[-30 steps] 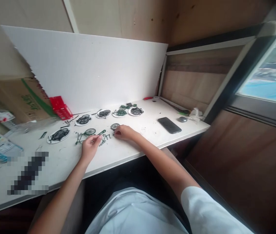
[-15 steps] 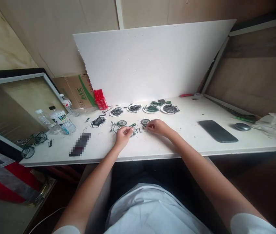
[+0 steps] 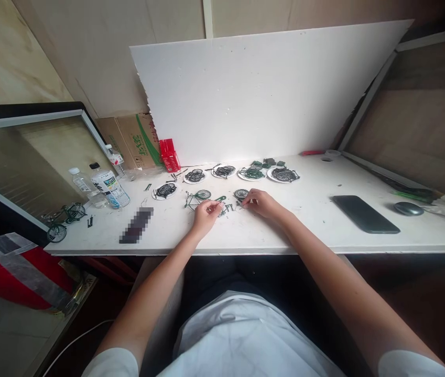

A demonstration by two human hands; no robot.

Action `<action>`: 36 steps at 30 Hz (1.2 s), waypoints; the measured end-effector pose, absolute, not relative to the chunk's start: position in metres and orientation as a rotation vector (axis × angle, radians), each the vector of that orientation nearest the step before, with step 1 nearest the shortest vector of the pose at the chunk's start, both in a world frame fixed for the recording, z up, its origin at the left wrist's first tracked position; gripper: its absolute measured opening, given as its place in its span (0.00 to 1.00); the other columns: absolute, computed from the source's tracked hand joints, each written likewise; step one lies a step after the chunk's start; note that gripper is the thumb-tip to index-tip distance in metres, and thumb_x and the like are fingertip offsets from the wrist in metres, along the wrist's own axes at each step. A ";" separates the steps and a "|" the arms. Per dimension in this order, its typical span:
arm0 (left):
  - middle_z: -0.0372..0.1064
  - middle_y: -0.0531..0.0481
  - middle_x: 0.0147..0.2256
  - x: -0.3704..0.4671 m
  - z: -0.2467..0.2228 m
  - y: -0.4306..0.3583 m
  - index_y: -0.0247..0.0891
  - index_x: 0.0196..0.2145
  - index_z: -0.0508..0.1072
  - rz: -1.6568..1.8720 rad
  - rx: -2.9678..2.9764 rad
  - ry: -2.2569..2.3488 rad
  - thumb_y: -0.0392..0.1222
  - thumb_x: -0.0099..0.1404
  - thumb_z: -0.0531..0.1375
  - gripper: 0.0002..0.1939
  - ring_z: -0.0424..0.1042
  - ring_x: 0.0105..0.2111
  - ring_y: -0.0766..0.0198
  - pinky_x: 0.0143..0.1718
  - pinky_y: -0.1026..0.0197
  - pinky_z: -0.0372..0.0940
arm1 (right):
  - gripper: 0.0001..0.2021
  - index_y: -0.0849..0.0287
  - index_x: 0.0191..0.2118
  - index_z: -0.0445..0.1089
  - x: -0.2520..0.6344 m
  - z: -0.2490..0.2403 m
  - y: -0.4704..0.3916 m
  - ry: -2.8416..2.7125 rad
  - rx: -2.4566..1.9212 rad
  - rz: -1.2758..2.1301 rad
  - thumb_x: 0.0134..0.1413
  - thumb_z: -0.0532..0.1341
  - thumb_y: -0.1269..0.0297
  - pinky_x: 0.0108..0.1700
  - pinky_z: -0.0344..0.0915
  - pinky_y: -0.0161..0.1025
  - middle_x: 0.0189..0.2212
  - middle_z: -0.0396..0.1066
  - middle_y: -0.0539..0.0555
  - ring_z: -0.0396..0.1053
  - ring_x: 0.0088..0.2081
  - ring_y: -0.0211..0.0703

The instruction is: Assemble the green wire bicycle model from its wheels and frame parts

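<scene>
My left hand [image 3: 207, 215] is closed in a pinch above the white table, but whatever lies between its fingertips is too small to name. Just beyond them shows a slim green part [image 3: 221, 198]; I cannot tell if the fingers touch it. A green toy bicycle frame with a spoked wheel [image 3: 203, 194] lies to the left of that hand. My right hand [image 3: 262, 203] pinches low over the table, its fingertips by small dark parts and below a loose spoked wheel [image 3: 240, 193]. What it grips is hidden. Several tiny pieces [image 3: 228, 207] are scattered between the hands.
Behind the hands, white plates hold black wheels and parts [image 3: 164, 191] and green parts [image 3: 251, 173]. A finished-looking toy bicycle [image 3: 66, 221] and bottles [image 3: 110, 188] stand left. To the right lie a dark phone-shaped slab [image 3: 366, 213] and a mouse [image 3: 408, 209].
The whole view has shifted slightly, so the table appears farther right and a little higher. Both hands keep nearly the same pinched poses over the parts.
</scene>
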State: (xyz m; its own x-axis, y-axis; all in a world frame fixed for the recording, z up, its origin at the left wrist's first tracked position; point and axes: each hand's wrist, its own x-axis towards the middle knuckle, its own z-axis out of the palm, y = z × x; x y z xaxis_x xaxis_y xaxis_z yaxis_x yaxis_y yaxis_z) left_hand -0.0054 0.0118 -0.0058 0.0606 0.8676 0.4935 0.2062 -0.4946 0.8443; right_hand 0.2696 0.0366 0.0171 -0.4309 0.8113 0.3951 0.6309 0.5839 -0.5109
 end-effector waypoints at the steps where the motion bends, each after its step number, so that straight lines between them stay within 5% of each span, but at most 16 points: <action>1: 0.77 0.45 0.35 -0.005 -0.006 0.012 0.38 0.35 0.83 1.473 1.765 1.072 0.56 0.67 0.69 0.17 0.72 0.33 0.61 0.35 0.58 0.65 | 0.09 0.57 0.41 0.85 0.269 0.017 0.036 -2.199 -1.152 0.382 0.61 0.65 0.70 0.45 0.70 0.43 0.42 0.78 0.59 0.75 0.40 0.49; 17: 0.75 0.45 0.34 -0.004 -0.004 0.010 0.37 0.34 0.83 1.481 1.786 1.072 0.55 0.67 0.69 0.17 0.69 0.32 0.62 0.34 0.59 0.64 | 0.07 0.59 0.39 0.81 0.265 0.025 0.030 -2.216 -1.391 0.327 0.65 0.69 0.61 0.41 0.65 0.39 0.44 0.79 0.59 0.73 0.39 0.46; 36: 0.76 0.46 0.35 -0.004 -0.004 0.009 0.37 0.36 0.83 1.493 1.801 1.059 0.52 0.68 0.68 0.14 0.70 0.33 0.62 0.34 0.60 0.64 | 0.07 0.56 0.45 0.82 0.257 0.038 0.015 -2.470 -1.389 -0.067 0.70 0.64 0.67 0.37 0.64 0.39 0.45 0.81 0.61 0.75 0.51 0.55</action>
